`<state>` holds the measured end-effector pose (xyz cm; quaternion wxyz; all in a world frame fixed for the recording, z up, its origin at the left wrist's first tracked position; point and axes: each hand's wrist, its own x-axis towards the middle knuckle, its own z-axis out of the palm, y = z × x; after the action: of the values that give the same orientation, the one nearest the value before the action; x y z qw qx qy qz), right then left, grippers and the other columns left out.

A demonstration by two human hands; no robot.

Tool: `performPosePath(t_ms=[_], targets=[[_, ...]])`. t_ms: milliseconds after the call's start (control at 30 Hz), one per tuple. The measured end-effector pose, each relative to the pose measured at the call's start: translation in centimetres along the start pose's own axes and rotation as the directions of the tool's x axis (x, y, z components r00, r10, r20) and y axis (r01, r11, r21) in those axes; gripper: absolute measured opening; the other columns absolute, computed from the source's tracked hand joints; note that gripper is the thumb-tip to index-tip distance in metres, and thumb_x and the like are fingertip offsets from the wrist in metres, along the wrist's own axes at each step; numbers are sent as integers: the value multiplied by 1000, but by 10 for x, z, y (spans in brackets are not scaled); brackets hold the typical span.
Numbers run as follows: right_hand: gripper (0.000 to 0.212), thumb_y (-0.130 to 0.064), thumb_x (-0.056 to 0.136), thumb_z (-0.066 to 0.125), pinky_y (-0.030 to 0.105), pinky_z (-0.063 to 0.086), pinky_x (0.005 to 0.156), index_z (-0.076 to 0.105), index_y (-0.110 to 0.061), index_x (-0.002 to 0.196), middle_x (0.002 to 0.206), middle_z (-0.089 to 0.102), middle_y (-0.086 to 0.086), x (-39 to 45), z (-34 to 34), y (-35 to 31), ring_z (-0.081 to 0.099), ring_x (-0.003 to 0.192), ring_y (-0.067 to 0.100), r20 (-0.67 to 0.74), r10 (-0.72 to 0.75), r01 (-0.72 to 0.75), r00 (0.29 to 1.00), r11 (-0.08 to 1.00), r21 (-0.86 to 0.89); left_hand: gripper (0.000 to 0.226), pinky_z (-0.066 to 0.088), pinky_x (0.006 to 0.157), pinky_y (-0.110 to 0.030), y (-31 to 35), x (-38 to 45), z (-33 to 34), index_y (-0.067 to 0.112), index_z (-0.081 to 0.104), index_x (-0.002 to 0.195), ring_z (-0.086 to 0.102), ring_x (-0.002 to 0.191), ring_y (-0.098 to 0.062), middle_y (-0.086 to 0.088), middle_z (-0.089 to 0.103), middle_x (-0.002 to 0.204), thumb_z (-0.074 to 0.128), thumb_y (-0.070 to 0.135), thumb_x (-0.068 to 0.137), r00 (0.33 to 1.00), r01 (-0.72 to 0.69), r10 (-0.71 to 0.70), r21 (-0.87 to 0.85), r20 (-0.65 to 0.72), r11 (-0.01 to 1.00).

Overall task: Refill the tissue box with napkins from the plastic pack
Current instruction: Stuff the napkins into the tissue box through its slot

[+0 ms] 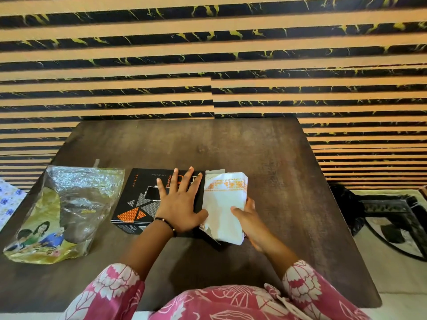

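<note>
We press our left hand (179,204) flat and open on the black box (138,199) at center frame, our right hand (248,215) pinching the napkins (225,204) at its right end. Soft, floppy stack: grip the folded edge. Emptied pack (62,213) lies lower left.

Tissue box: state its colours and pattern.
The tissue box is black with orange, grey and white triangles; the head view shows it.

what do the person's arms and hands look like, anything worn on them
Both hands are bare: no gloves or rings visible. The left hand has a thin black bracelet with small beads at the wrist. The right hand shows nothing at its wrist. Both forearms are uncovered; the sleeves are loose, pink with a white floral and leaf print, ending near the elbows.
</note>
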<state>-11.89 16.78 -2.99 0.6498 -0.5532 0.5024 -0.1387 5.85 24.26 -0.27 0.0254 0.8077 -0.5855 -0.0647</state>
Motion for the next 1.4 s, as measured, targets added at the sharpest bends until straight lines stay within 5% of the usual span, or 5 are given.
performPosePath(t_ms=[867, 1000, 1100, 1200, 1400], targets=[[25, -13, 90, 52, 32, 50, 63, 49, -13, 114, 111, 59, 9, 2, -18, 0, 58, 94, 23, -188, 227, -172, 956, 947, 272, 93, -12, 103, -71, 15, -4, -3, 30, -7, 145, -22, 140, -33, 1, -14, 157, 34, 58, 66, 998, 38, -39, 25, 45, 999], [40, -22, 91, 50, 37, 50, 83, 37, -16, 128, 126, 52, 5, -4, -10, 0, 54, 107, 22, -234, 46, -82, 971, 986, -145, 84, -20, 105, -59, 7, -7, -1, 30, 21, 144, -12, 144, -20, 9, 8, 157, 11, 59, 66, 994, 41, -71, -303, -88, 952], [52, -30, 87, 55, 40, 46, 94, 37, -13, 132, 131, 45, 9, -15, -11, -4, 47, 117, 28, -255, -418, 91, 872, 650, -755, 79, -23, 106, -55, 8, -6, -1, 32, 28, 141, -9, 144, -17, 11, 13, 156, 10, 58, 69, 989, 42, -87, -341, -120, 939], [40, -32, 80, 58, 41, 50, 89, 55, -17, 116, 117, 60, 5, -22, -13, -11, 56, 106, 26, 38, -740, 432, 671, 349, -831, 78, -21, 106, -56, 10, -5, 0, 32, 29, 141, -8, 144, -17, 11, 14, 155, 11, 56, 68, 989, 47, -91, -329, -120, 943], [42, -29, 86, 42, 46, 15, 115, 50, -24, 127, 141, 50, -1, -15, 9, 4, 33, 138, 23, 670, -510, 768, 540, -28, -640, 79, -19, 107, -58, 10, -6, -2, 32, 30, 140, -7, 144, -18, 11, 15, 155, 13, 54, 66, 989, 50, -90, -303, -118, 952]])
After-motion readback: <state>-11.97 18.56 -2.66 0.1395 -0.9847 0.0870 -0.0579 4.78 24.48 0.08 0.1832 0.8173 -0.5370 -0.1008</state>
